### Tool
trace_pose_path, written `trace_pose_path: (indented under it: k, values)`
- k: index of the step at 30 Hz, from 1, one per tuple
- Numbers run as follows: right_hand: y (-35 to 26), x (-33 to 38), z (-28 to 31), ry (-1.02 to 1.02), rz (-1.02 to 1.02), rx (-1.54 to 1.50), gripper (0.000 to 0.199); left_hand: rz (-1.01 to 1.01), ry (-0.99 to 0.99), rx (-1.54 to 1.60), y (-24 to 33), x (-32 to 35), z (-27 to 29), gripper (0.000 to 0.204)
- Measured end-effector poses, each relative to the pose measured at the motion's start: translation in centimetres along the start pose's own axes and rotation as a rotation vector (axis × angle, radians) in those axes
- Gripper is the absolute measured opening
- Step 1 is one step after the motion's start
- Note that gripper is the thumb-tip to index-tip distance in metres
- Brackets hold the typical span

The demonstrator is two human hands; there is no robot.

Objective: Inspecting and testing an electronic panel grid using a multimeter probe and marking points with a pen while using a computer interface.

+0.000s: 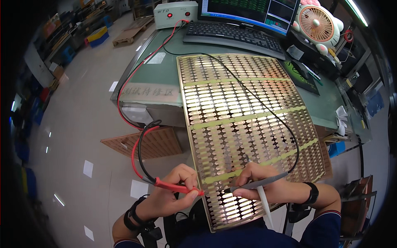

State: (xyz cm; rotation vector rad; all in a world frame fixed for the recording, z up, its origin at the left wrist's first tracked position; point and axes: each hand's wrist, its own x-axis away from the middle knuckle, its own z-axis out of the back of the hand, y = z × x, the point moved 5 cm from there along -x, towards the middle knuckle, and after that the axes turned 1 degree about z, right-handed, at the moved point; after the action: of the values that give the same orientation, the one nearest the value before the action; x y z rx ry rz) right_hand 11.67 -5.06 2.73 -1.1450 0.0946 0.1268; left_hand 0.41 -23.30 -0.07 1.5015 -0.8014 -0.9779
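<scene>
A large printed circuit board panel [249, 112] with rows of small shiny cut-out pieces lies tilted from the table over its front edge toward my lap. At the panel's near left edge, my left hand [167, 200] pinches a red test probe [171, 187], its tip by the panel's border. Over the near part of the panel, my right hand [275, 191] grips a grey-black test probe [262, 183], tip pointing left. A white pen-like stick [264, 205] also sits in that hand, pointing down. Whether either tip touches metal is too small to tell.
Red and black leads run to a white test box [175, 15] with red lights; the black one crosses the panel. A keyboard [233, 37], monitor [252, 14], mouse [300, 69] and fan [316, 25] stand behind. A brown perforated board [144, 143] leans below the table's left.
</scene>
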Motion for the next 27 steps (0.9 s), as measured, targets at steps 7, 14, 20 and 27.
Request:
trace_pose_path:
  k: [7, 14, 20, 27]
  values:
    - [-0.16, 0.44, -0.13, -0.007, -0.015, -0.017, 0.029, 0.011, 0.014, -0.02, 0.33, 0.43, -0.34, 0.018]
    - [-0.51, 0.23, 0.18, -0.019, 0.0, 0.04, 0.028, -0.006, 0.026, -0.047, 0.66, 0.24, -0.5, 0.019]
    - [-0.65, 0.11, 0.13, -0.01, 0.013, 0.015, 0.027, -0.027, 0.01, -0.124, 0.74, 0.23, -0.51, 0.019]
    - [-0.82, 0.2, 0.14, -0.024, 0.009, 0.048, 0.026, 0.004, 0.01, -0.128, 0.8, 0.25, -0.73, 0.021]
